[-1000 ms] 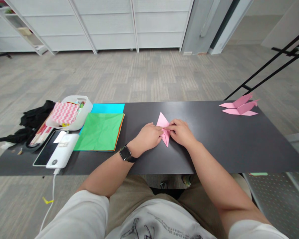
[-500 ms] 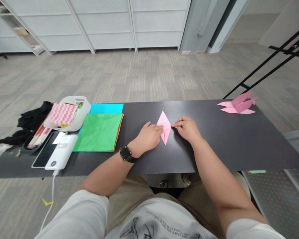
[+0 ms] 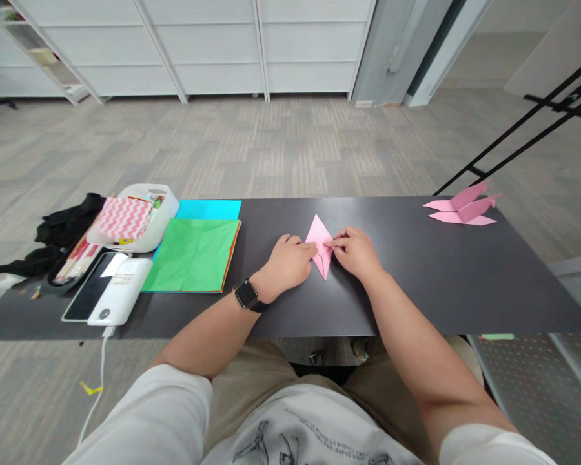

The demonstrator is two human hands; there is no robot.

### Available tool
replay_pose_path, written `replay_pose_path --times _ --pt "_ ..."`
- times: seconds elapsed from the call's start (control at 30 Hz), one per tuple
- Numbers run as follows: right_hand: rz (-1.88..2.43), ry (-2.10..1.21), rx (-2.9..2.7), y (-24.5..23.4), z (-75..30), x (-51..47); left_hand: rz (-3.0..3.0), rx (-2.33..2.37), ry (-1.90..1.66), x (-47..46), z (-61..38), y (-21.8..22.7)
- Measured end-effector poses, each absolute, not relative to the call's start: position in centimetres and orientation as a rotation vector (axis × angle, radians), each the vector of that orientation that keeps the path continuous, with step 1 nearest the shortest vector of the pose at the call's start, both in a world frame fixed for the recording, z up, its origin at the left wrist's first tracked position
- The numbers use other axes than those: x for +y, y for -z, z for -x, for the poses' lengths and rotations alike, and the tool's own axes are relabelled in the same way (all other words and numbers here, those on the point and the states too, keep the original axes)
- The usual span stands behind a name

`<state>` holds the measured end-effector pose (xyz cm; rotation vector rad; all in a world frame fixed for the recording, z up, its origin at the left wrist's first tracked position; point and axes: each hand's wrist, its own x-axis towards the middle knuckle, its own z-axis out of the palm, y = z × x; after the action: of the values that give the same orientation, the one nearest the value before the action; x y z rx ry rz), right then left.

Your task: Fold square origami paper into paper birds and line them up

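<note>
A folded pink paper (image 3: pixel 316 230), diamond-shaped with a crease down its lower half, lies on the dark tabletop in front of me. My left hand (image 3: pixel 290 260), with a black watch on its wrist, rests at the paper's left edge, its fingers stretched and pressing the paper down. From the right comes my right hand (image 3: pixel 356 252), closed, with thumb and forefinger together on the paper's right-hand flap near the middle. The fingertips partly cover the paper's centre.
Two pink paper birds (image 3: pixel 465 208) stand at the table's far right. To the left lie green paper (image 3: pixel 193 255) over blue sheets (image 3: pixel 210 208), a white basket (image 3: pixel 167 223), a white power bank (image 3: pixel 121 292) with a cable, a phone (image 3: pixel 84 297) and black cloth (image 3: pixel 70 219).
My right hand has moved slightly left, its fingertips going from the paper's right corner in towards the middle. The left hand still presses on the paper.
</note>
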<state>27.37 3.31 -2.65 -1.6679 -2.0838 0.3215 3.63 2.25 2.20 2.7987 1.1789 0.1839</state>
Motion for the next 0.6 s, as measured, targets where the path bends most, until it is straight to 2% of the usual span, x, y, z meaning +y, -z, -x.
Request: replay_pose_path --times 0.37,0.5,0.6 --pt "1.643 -0.323 -2.079 2.6 -27.4 3.3 -2.752 1.372 -0.203 3.0 -3.0 -2.4" --pt "1.578 -0.311 -2.115 2.7 -27.6 3.5 -2.633 1.534 -0.373 4.4 -2.5 -2.2" --pt "1.552 -0.313 -2.128 2.8 -27.6 3.5 -2.626 1.351 -0.495 5.1 -2.3 -1.8"
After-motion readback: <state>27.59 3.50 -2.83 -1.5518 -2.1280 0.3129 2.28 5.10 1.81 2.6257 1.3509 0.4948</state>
